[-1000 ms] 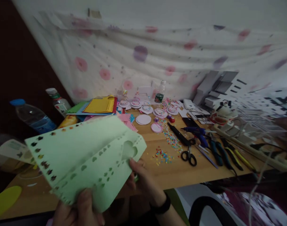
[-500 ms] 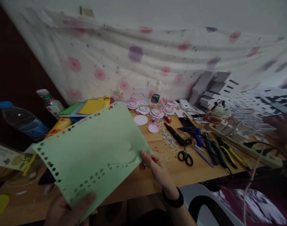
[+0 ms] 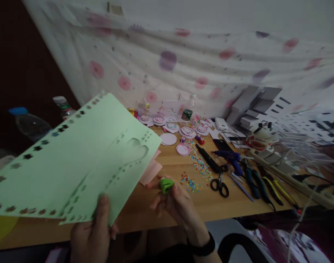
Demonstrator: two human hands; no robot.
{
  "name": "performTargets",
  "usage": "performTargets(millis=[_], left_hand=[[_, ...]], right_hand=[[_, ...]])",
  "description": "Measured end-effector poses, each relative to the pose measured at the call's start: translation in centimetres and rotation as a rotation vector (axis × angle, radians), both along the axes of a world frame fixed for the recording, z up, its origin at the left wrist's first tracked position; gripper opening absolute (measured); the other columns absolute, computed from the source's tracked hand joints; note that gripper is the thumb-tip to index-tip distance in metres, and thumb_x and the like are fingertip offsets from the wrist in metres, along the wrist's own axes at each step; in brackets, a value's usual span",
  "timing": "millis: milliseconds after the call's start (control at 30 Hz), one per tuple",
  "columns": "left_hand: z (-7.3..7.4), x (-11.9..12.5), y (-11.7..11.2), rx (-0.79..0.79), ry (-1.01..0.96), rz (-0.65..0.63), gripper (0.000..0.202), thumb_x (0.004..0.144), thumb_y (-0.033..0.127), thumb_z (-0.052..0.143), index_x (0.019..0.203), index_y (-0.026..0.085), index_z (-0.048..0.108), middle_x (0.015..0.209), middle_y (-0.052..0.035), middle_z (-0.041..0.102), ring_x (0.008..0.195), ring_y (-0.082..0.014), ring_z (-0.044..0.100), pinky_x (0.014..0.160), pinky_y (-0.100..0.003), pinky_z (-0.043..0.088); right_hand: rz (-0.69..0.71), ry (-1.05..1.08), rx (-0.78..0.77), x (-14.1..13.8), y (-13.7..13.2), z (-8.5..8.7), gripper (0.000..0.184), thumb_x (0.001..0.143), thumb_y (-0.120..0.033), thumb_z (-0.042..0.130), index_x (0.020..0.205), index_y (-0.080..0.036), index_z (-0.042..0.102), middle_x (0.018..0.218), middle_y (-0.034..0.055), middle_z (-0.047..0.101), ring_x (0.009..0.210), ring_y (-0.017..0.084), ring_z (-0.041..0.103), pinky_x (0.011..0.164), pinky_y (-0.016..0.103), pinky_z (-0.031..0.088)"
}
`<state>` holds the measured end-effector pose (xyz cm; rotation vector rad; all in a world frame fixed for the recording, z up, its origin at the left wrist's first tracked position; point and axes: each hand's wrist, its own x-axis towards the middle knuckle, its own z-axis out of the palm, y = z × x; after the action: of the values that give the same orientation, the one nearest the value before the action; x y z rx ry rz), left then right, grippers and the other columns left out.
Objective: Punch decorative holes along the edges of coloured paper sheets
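My left hand (image 3: 91,230) pinches light green paper (image 3: 81,160) at its lower edge, thumb on top. Rows of small leaf-shaped holes run along the paper's edges, and a heart outline shows near its right corner. Just right of the paper, my right hand (image 3: 180,204) holds a small green paper punch (image 3: 166,185) between thumb and fingers, clear of the paper. Pink paper (image 3: 152,170) lies on the table, partly behind the green paper.
Scissors (image 3: 220,184), a blue glue gun (image 3: 229,159) and pliers (image 3: 253,179) lie at the right. Colourful confetti (image 3: 191,182) is scattered mid-table. White discs with beaded rings (image 3: 187,131) and a small bottle (image 3: 187,109) stand at the back. A blue-capped bottle (image 3: 30,124) stands left.
My right hand has let go of the paper's right side and now shows the green punch. The paper has swung up and leftward in my left hand, and pink paper has come into view.
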<state>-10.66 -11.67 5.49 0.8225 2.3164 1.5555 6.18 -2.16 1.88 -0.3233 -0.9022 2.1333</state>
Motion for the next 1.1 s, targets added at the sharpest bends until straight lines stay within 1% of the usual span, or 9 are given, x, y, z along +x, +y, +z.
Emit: performTargets(millis=[67,167,300,500,600,700,833,933,1100], left_hand=[[0.3,1.1,0.3,-0.017,-0.091,-0.019,0.068,0.077,0.078,0.055,0.038,0.023,0.048,0.033,-0.0029,0.05,0.031,-0.018,0.05,0.034,-0.028,0.044],[0.8,2.3,0.8,-0.003,-0.163,0.006,0.068,0.074,0.082,0.053,0.039,0.023,0.047,0.031,-0.0025,0.047,0.03,-0.0171,0.048,0.035,-0.028,0.044],[1.3,4.2,1.2,0.023,-0.229,0.056,0.065,0.085,0.07,0.049,0.039,0.023,0.046,0.032,-0.0008,0.045,0.032,-0.0144,0.046,0.037,-0.025,0.041],[1.4,5.6,1.2,0.037,-0.287,0.038,0.056,0.088,0.062,0.051,0.05,0.021,0.054,0.035,0.0005,0.048,0.033,-0.0144,0.045,0.037,-0.025,0.04],[1.2,5.7,1.1,0.061,-0.307,0.062,0.053,0.086,0.065,0.053,0.064,0.018,0.062,0.035,0.0025,0.046,0.033,-0.0163,0.046,0.035,-0.026,0.04],[0.7,5.7,1.0,0.059,-0.302,0.084,0.056,0.086,0.067,0.051,0.068,0.017,0.067,0.035,0.0017,0.047,0.033,-0.0167,0.046,0.035,-0.026,0.041],[-0.8,5.3,0.7,0.092,-0.211,0.06,0.069,0.081,0.078,0.046,0.071,0.015,0.071,0.049,-0.0062,0.063,0.037,-0.0191,0.054,0.037,-0.029,0.046],[-1.8,5.0,0.4,0.105,-0.166,0.061,0.07,0.081,0.078,0.045,0.073,0.015,0.072,0.055,-0.0086,0.067,0.043,-0.0228,0.061,0.04,-0.031,0.051],[-2.7,5.4,0.4,0.187,-0.089,0.092,0.061,0.087,0.069,0.048,0.087,0.015,0.076,0.084,-0.0131,0.077,0.086,-0.0288,0.074,0.073,-0.034,0.061]], right_hand=[[0.037,-0.022,0.012,-0.5,-0.6,-0.8,0.051,0.086,-0.063,0.068,0.113,-0.02,0.064,0.092,0.0082,0.074,0.06,0.015,0.068,0.047,0.021,0.049],[0.025,-0.007,-0.052,-1.1,-1.5,-1.4,0.05,0.087,-0.063,0.067,0.111,-0.02,0.065,0.058,-0.0039,0.06,0.038,0.005,0.043,0.038,0.014,0.03],[0.057,0.068,-0.251,-1.3,-2.5,-0.5,0.043,0.084,-0.053,0.076,0.11,-0.02,0.065,0.059,-0.0093,0.048,0.04,0.001,0.022,0.042,0.014,0.026],[0.052,0.148,-0.404,-0.8,-3.2,1.3,0.043,0.08,-0.036,0.082,0.117,-0.027,0.062,0.08,-0.0035,0.059,0.051,0.004,0.035,0.048,0.015,0.031],[0.053,0.128,-0.411,-0.7,-3.3,1.3,0.039,0.08,-0.043,0.082,0.112,-0.028,0.065,0.083,-0.0012,0.062,0.054,0.005,0.039,0.049,0.015,0.031],[-0.036,0.035,-0.278,-1.1,-3.9,0.7,0.031,0.081,-0.05,0.079,0.096,-0.024,0.069,0.08,-0.001,0.061,0.056,0.006,0.043,0.05,0.016,0.033],[-0.205,-0.208,0.004,-1.3,-4.9,-0.1,0.04,0.08,-0.035,0.083,0.116,-0.027,0.067,0.103,0.0026,0.07,0.083,0.014,0.061,0.075,0.025,0.05],[-0.172,-0.219,0.052,-0.9,-5.1,-0.5,0.038,0.077,-0.032,0.085,0.111,-0.025,0.069,0.11,0.0035,0.072,0.097,0.017,0.065,0.088,0.031,0.051],[-0.027,-0.157,-0.068,-0.4,-4.9,-1.0,0.041,0.074,-0.038,0.087,0.111,-0.025,0.074,0.094,0.0029,0.074,0.077,0.015,0.069,0.066,0.025,0.052]])
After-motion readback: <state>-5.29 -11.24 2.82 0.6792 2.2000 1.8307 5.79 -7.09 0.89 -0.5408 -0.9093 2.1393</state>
